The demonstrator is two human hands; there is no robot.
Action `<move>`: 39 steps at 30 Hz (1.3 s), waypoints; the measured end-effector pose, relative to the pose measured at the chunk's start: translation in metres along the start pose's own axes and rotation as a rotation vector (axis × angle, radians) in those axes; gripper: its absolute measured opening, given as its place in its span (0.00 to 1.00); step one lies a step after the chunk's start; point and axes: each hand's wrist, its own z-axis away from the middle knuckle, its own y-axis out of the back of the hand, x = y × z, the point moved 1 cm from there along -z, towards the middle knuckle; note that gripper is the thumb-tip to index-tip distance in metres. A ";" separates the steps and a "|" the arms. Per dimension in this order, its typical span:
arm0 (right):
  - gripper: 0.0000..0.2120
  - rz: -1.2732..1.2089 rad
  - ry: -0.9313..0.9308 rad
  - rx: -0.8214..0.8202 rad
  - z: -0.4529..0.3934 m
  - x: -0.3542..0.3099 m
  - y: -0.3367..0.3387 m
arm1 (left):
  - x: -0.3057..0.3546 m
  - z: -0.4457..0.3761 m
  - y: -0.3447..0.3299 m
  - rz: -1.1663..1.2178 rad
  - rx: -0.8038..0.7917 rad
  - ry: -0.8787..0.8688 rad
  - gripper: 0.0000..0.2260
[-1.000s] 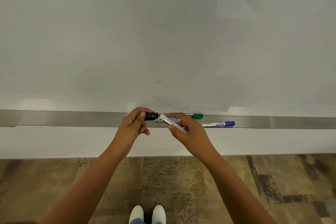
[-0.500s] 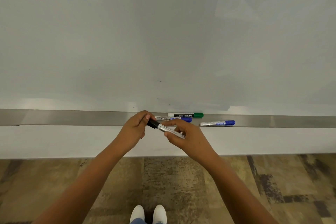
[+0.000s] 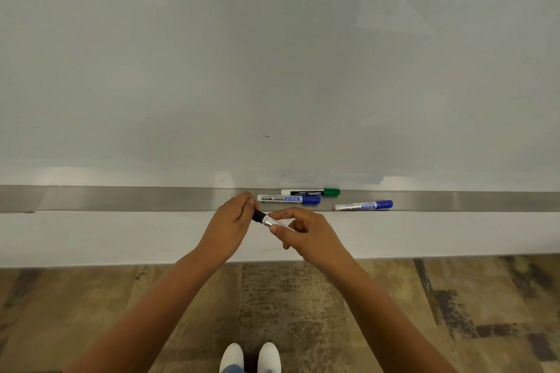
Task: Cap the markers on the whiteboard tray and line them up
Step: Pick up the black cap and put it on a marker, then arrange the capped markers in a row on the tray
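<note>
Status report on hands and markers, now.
Left hand on black cap; right hand holds silver marker barrel. Three capped markers on metal tray. Nothing obstructing.

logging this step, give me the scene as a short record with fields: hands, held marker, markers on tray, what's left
left hand: closed on the black cap end of the held marker
right hand: pinching the barrel of the same marker
held marker: black cap, silver-white barrel, in front of the tray, tilted
tray: metal ledge under the whiteboard
green marker: capped, at the back of the tray
blue marker: capped, just in front of the green one
second blue marker: capped, further right, slightly angled
left to do: set down the held marker, line up all four
</note>
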 end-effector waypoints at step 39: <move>0.12 0.867 -0.156 0.437 -0.071 0.118 0.136 | -0.052 0.020 -0.036 -0.120 -0.153 0.196 0.05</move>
